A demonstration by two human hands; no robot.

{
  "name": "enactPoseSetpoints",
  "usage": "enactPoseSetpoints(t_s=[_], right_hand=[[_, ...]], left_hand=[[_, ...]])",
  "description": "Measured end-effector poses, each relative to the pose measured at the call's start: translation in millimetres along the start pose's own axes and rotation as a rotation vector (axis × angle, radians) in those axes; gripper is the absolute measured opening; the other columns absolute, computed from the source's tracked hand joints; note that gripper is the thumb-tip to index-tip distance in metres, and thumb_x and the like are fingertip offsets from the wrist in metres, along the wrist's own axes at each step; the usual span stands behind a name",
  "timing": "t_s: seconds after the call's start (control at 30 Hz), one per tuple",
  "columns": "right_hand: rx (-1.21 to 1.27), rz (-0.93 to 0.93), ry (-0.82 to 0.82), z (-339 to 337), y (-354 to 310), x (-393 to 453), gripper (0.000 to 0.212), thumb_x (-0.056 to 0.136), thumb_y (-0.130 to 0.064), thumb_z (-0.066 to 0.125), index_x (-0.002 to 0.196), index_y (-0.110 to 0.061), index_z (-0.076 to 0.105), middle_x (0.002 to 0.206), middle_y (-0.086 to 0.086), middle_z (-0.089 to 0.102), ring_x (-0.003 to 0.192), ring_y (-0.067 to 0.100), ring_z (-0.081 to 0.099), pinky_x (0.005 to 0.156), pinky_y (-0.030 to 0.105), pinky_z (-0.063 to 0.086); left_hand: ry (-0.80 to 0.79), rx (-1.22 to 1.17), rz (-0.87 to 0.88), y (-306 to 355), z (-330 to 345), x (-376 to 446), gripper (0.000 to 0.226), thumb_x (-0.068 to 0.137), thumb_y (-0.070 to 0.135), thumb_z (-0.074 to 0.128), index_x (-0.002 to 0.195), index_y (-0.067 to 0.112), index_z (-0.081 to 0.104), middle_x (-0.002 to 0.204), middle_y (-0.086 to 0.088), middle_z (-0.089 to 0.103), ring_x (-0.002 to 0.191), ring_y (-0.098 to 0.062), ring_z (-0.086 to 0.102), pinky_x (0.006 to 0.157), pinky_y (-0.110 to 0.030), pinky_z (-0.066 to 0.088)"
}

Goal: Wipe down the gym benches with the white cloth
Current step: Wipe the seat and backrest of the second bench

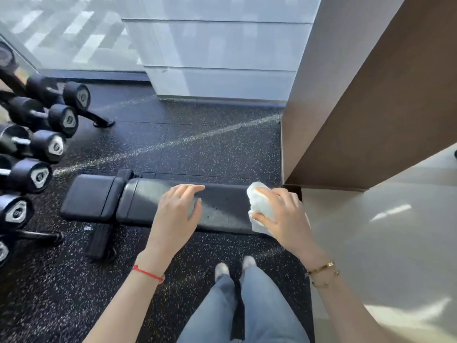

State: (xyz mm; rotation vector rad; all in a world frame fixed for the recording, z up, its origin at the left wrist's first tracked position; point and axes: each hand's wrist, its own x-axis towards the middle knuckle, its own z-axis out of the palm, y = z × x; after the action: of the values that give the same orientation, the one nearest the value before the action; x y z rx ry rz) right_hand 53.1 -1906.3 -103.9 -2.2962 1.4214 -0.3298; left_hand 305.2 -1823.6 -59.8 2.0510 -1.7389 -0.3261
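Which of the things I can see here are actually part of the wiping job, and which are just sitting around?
Part of the job:
- white cloth, held in the right hand
- black bench, being wiped near its right end
- left hand, resting flat on the bench

Just lying about:
- dumbbells on the rack at the left
- speckled floor
- brown wall panel

A long black padded gym bench (222, 209) lies across a dark speckled rubber floor (193, 149), with a rack of black hex dumbbells (39, 134) at the left. The right hand (284, 216) grips a crumpled white cloth (259, 206) against the bench's right end. The left hand (178, 211) rests with fingers spread on the pad's middle, above blue jeans (249, 305).
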Motion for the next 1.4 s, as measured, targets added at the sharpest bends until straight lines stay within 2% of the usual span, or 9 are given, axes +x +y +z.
enactPoseSetpoints(t_s=[0.2, 0.5, 0.83, 0.97, 1.1, 1.23, 1.33, 1.4], right_hand=[[-0.066, 0.031, -0.083, 38, 54, 65, 0.056, 0.091, -0.059, 0.056, 0.14, -0.043, 0.035, 0.131, -0.005, 0.043, 0.112, 0.018, 0.036, 0.087, 0.029, 0.031], [-0.096, -0.029, -0.091, 149, 153, 137, 0.057, 0.091, -0.056, 0.057, 0.14, -0.03, 0.047, 0.13, 0.006, 0.047, 0.111, 0.027, 0.044, 0.093, 0.041, 0.04], [-0.124, -0.06, -0.103, 324, 238, 160, 0.059, 0.093, -0.058, 0.053, 0.143, -0.028, 0.046, 0.134, 0.008, 0.045, 0.116, 0.028, 0.042, 0.098, 0.041, 0.036], [-0.103, -0.103, -0.073, 389, 253, 149, 0.058, 0.093, -0.058, 0.052, 0.142, -0.027, 0.049, 0.141, 0.005, 0.044, 0.125, 0.027, 0.041, 0.102, 0.04, 0.034], [0.002, -0.213, 0.061, 419, 264, 132, 0.06, 0.093, -0.059, 0.047, 0.138, -0.02, 0.055, 0.14, 0.004, 0.049, 0.129, 0.027, 0.044, 0.109, 0.043, 0.035], [-0.003, -0.26, 0.105, 427, 274, 133, 0.063, 0.098, -0.06, 0.037, 0.143, -0.017, 0.05, 0.142, 0.002, 0.049, 0.134, 0.022, 0.041, 0.115, 0.041, 0.03], [-0.091, -0.223, 0.075, 427, 269, 161, 0.067, 0.1, -0.061, 0.031, 0.148, -0.015, 0.043, 0.15, 0.003, 0.044, 0.142, 0.023, 0.034, 0.121, 0.04, 0.019], [-0.189, -0.169, 0.007, 432, 257, 189, 0.066, 0.1, -0.059, 0.026, 0.154, -0.021, 0.03, 0.16, 0.0, 0.032, 0.149, 0.023, 0.021, 0.124, 0.041, 0.007]], left_hand=[[-0.042, 0.006, -0.029, -21, 65, 58, 0.034, 0.094, 0.011, 0.058, 0.127, 0.016, 0.06, 0.123, 0.002, 0.065, 0.118, -0.018, 0.058, 0.104, -0.036, 0.043], [-0.098, 0.025, -0.082, -79, 217, 112, 0.033, 0.091, 0.005, 0.06, 0.123, 0.011, 0.063, 0.118, -0.003, 0.067, 0.114, -0.024, 0.06, 0.1, -0.042, 0.046], [-0.084, 0.066, -0.052, -183, 395, 102, 0.032, 0.092, 0.007, 0.059, 0.123, 0.013, 0.063, 0.122, 0.0, 0.065, 0.119, -0.022, 0.058, 0.104, -0.042, 0.043], [-0.057, 0.111, -0.018, -223, 451, 87, 0.036, 0.094, 0.011, 0.059, 0.13, 0.013, 0.06, 0.133, -0.002, 0.06, 0.129, -0.024, 0.052, 0.111, -0.046, 0.038], [0.012, 0.171, 0.026, -254, 481, 74, 0.038, 0.098, 0.018, 0.052, 0.136, 0.013, 0.056, 0.142, -0.004, 0.055, 0.137, -0.025, 0.046, 0.116, -0.05, 0.031], [0.066, 0.178, 0.029, -273, 489, 71, 0.046, 0.098, 0.03, 0.041, 0.138, 0.014, 0.054, 0.146, -0.004, 0.052, 0.14, -0.024, 0.043, 0.118, -0.052, 0.028], [0.089, 0.177, 0.036, -280, 492, 70, 0.047, 0.098, 0.033, 0.039, 0.14, 0.016, 0.053, 0.148, -0.002, 0.049, 0.142, -0.022, 0.041, 0.12, -0.05, 0.025], [0.104, 0.171, 0.042, -283, 494, 69, 0.048, 0.098, 0.035, 0.037, 0.141, 0.017, 0.052, 0.149, 0.0, 0.048, 0.142, -0.021, 0.04, 0.121, -0.049, 0.023]])
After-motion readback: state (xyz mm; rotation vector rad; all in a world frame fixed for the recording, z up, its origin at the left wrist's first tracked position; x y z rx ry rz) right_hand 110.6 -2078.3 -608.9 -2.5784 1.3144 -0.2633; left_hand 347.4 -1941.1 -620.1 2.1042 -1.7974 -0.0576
